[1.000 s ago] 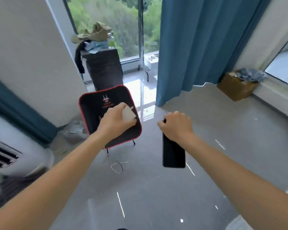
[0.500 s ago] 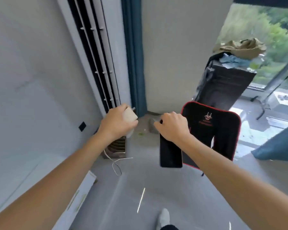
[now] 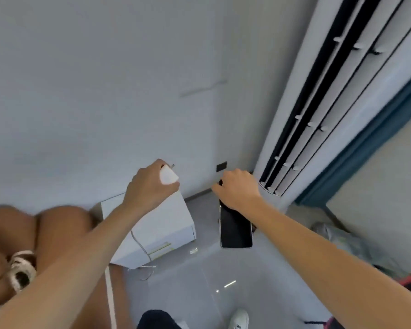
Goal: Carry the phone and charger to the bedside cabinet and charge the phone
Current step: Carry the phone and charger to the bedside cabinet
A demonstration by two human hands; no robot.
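Observation:
My left hand [image 3: 150, 188] is closed around a white charger plug [image 3: 168, 176], prongs pointing up and right; its thin white cable [image 3: 140, 245] dangles below my forearm. My right hand [image 3: 237, 189] grips the top end of a black phone [image 3: 235, 227], which hangs screen-up below the hand. A white bedside cabinet [image 3: 166, 224] stands against the wall, just beneath and beyond my left hand. A small dark socket plate [image 3: 221, 166] sits low on the wall between my two hands.
A tall white floor air conditioner [image 3: 337, 110] stands at the right, with a blue curtain [image 3: 370, 148] behind it. A brown bed edge [image 3: 57, 233] with a white knotted cord [image 3: 22, 269] fills the lower left. My white shoe [image 3: 239, 319] is on the grey floor.
The view has swung left from the window and red-edged chair to the wall, cabinet and bed. Both hands keep the same hold on the charger and phone.

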